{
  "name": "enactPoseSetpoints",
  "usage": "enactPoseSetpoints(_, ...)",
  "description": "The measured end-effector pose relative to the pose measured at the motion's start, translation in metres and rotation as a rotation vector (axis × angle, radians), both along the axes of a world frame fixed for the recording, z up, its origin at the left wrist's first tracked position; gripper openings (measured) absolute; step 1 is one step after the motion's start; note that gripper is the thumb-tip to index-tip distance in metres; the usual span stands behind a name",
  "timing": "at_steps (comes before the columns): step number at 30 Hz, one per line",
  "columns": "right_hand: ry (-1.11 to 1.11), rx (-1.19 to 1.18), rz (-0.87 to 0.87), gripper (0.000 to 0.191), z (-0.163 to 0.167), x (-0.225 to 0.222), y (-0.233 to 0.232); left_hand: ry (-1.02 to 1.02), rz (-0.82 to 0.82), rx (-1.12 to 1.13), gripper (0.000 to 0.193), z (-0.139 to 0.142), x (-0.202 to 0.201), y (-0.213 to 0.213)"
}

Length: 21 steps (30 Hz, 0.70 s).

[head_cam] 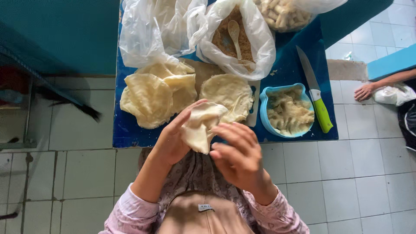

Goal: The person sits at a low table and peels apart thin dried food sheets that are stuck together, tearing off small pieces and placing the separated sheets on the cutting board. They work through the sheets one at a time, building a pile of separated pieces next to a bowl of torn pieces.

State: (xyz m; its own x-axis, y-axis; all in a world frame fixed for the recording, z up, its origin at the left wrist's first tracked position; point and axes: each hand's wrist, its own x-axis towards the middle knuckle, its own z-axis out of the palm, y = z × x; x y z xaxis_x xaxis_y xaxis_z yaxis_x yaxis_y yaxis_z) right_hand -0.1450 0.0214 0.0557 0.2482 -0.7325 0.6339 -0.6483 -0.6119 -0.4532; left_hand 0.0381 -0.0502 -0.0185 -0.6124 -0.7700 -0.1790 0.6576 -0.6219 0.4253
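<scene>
My left hand (171, 138) and my right hand (236, 154) together hold a folded pale dough wrapper (200, 125) over the near edge of a small blue table (130, 134). Behind it, one round wrapper (227, 93) lies flat on a white board. A pile of loose wrappers (151, 97) lies to its left. A light blue bowl (263, 117) of mashed pale filling stands to the right.
A green-handled knife (315, 93) lies right of the bowl. Plastic bags at the back hold brown crumbs with a wooden spoon (235, 37), pale sticks (284, 15), and one bag (147, 30) is crumpled. Another person's hand (365, 91) rests on the tiled floor at right.
</scene>
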Motion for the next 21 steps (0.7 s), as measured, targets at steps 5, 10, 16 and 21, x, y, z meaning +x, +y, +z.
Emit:
enactPoseSetpoints(5, -0.914, 0.555, -0.145, 0.038, -0.049, -0.024, -0.018, -0.108, -0.078, -0.183, 0.057, 0.02, -0.006, 0.001)
enactPoseSetpoints(10, -1.364, 0.977, 0.239, 0.021, -0.082, -0.056, -0.034, -0.54, -0.105, -0.625, 0.048, 0.031, -0.016, -0.002)
enactPoseSetpoints(16, -1.022, 0.762, 0.054, 0.015, -0.063, -0.084, -0.029, -0.972, -0.085, -0.74, 0.026, 0.029, -0.014, 0.003)
enactPoseSetpoints(21, -0.571, 0.708, -0.192, 0.016, -0.047, -0.099, -0.083, -1.101, 0.13, -0.722, 0.023, 0.013, -0.037, -0.036)
